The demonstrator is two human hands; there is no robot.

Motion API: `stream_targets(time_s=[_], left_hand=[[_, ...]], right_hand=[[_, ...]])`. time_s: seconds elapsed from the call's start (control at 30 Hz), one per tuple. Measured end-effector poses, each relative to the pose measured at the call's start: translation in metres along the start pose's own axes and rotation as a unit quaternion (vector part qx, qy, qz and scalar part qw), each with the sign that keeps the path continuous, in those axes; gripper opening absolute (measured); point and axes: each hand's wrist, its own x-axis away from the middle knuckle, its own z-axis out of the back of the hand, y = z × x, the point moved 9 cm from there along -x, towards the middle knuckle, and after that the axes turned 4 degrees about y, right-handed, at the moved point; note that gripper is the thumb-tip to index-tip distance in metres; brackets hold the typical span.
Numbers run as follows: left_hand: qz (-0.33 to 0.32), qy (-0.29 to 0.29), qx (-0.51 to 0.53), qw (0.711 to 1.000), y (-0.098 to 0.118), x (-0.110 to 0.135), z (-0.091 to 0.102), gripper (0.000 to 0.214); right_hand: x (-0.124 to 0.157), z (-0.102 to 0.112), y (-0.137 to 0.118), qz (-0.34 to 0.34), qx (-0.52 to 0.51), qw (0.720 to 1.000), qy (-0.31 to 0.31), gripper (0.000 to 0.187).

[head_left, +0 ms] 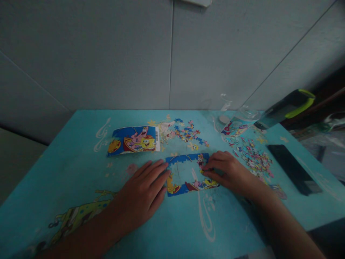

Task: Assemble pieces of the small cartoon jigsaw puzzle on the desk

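A jigsaw puzzle [180,190] lies in front of me with its border joined and its middle bare. My left hand [148,187] rests flat, fingers stretched, with the tips touching the puzzle's left edge. On the opposite side my right hand [228,171] has its thumb and fingertips pinched at the right border; whatever lies between them is too small or hidden to make out. Behind the puzzle is a picture sheet [132,140] of cartoon characters. Loose puzzle pieces [188,133] are scattered at its right.
A larger heap of pieces [256,158] lies right of my right hand, beside a dark phone-like slab [293,169]. A clear jar [239,122] with a printed label, a clear glass vessel [222,115] and a dark bottle [285,108] stand at the back right. A wall [121,54] borders the table.
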Motion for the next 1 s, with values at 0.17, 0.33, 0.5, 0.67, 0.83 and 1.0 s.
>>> stream_targets(time_s=[0.17,0.33,0.5,0.67,0.83,1.0], left_hand=[[-0.004,-0.001,-0.006,1.000,0.0001,-0.0004,-0.0011,0.042],[-0.007,0.005,-0.008,1.000,0.0014,-0.0011,0.0009,0.042],[-0.004,0.007,0.001,1.000,0.0015,-0.0011,0.0021,0.043],[0.000,0.007,0.015,1.000,0.0002,-0.0009,0.0026,0.043],[0.002,0.002,0.007,1.000,-0.0005,-0.0004,0.0011,0.043],[0.005,-0.001,0.010,1.000,-0.0012,0.0004,-0.0009,0.044]], right_hand=[[-0.0005,-0.0002,-0.0009,-0.007,0.008,1.000,-0.003,0.014],[0.0002,-0.0004,-0.0001,0.002,0.004,1.000,0.009,0.014],[0.0001,0.0002,0.0010,0.013,0.002,1.000,0.017,0.015],[0.0009,0.0010,0.0018,0.007,0.009,1.000,0.011,0.016],[0.0002,0.0038,-0.0010,0.016,0.010,1.000,0.015,0.016],[-0.0005,0.0075,-0.0010,0.014,0.021,0.999,0.020,0.017]])
